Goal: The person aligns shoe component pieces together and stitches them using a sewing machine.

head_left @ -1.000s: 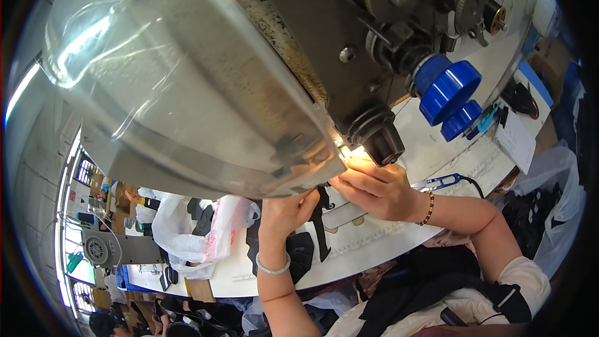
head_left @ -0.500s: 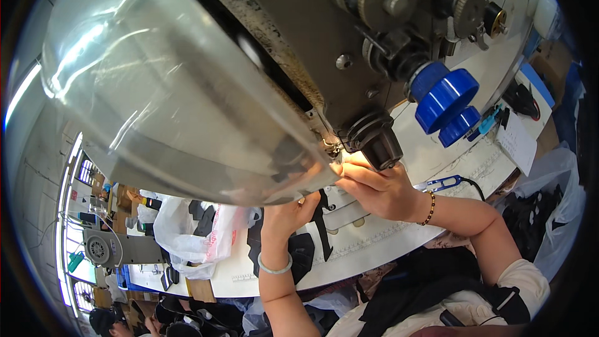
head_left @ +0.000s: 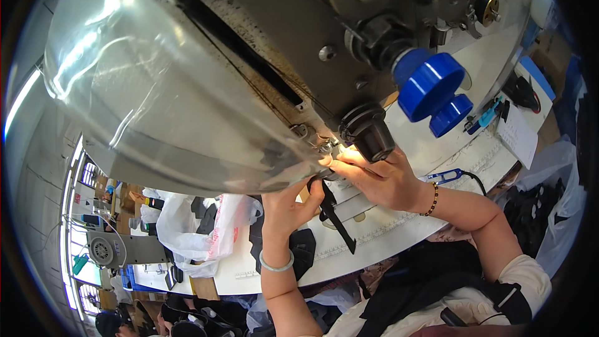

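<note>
Both hands meet under the head of a sewing machine (head_left: 274, 43), close to the lit needle area (head_left: 326, 145). My left hand (head_left: 288, 209), a bangle on its wrist, has its thumb and fingers closed at a narrow black fabric strip (head_left: 337, 215). The strip's free end hangs toward me over the machine bed; the left fingertips lie partly behind the clear plastic shield (head_left: 187, 100). My right hand (head_left: 387, 184), wearing a beaded bracelet, has its fingers pinched together right by the needle. Whatever sits in that pinch is too small to make out.
Blue knobs (head_left: 430, 87) and a dark round lamp housing (head_left: 368, 134) jut out above my right hand. A blue thread snipper (head_left: 444, 176) lies on the white table to the right. Dark fabric pieces (head_left: 302, 253) and a plastic bag (head_left: 196, 231) are on the left.
The view has shifted slightly, and the machine head appears farther left. The black strip's hanging end has swung right and now slants. Both hands stay by the needle.
</note>
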A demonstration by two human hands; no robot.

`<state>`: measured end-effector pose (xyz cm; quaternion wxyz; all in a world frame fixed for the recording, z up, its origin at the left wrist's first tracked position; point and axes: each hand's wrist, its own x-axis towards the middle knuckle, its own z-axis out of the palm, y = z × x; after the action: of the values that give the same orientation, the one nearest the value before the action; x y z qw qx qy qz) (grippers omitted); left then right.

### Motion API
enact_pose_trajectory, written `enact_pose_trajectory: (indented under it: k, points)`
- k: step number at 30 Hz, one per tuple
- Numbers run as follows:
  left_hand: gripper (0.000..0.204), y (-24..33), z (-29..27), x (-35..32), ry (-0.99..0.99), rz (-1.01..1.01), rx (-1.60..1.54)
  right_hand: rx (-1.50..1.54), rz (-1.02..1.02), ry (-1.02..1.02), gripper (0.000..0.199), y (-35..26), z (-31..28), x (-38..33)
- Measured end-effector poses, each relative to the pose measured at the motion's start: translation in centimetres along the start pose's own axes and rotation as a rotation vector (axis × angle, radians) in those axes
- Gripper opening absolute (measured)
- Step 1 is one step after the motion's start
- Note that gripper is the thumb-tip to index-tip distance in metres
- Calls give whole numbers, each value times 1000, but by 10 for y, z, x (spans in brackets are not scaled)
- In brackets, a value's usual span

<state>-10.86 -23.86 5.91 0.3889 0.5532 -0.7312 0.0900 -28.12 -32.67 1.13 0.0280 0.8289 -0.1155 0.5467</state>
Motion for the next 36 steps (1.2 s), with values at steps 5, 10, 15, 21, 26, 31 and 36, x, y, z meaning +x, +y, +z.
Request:
enact_pose_trajectory:
  k: [5,10,15,21,26,31,36]
  points:
    - [33,15,3,0,25,101,179,27,14,14,30,0,-8,3]
    - [33,25,10,2,65,127,275,79,13,14,29,6,-9,0]
    - [32,26,8,1,53,122,259,92,16,9,29,4,-9,2]
    - [36,27,-4,3,-29,92,208,106,17,24,29,3,-8,3]
    - [48,13,-22,1,-204,-41,60,99,20,6,29,8,-6,-2]
    - [51,7,-24,1,-280,-52,94,78,6,-6,26,5,-8,2]
    - [51,28,-12,0,-194,96,282,190,30,-50,24,16,-15,3]
